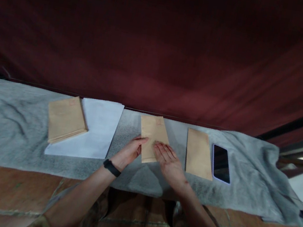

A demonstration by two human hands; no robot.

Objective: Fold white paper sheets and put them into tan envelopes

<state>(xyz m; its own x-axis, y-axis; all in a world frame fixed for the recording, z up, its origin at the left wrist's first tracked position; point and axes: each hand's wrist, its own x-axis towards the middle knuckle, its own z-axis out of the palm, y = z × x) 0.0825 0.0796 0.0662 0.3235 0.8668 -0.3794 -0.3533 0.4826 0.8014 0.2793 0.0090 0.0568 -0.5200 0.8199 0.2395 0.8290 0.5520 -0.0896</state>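
Observation:
A brown paper envelope [152, 128] with a faint reddish mark near its top lies between my hands over the grey cloth. My left hand [132, 149], with a dark band on its wrist, pinches the envelope's left edge, thumb on top and the other fingers mostly hidden. Across the lower right of the same envelope, my right hand [170, 165] rests with its fingers stretched out flat. Whether anything is inside the envelope cannot be seen.
Left of my hands, a stack of brown envelopes [66, 119] overlaps a pile of white paper [98, 129]. To the right lie another brown envelope [199, 154] and a phone [221, 163]. Grey cloth [8, 127] covers the surface, and a dark red curtain [161, 60] hangs behind.

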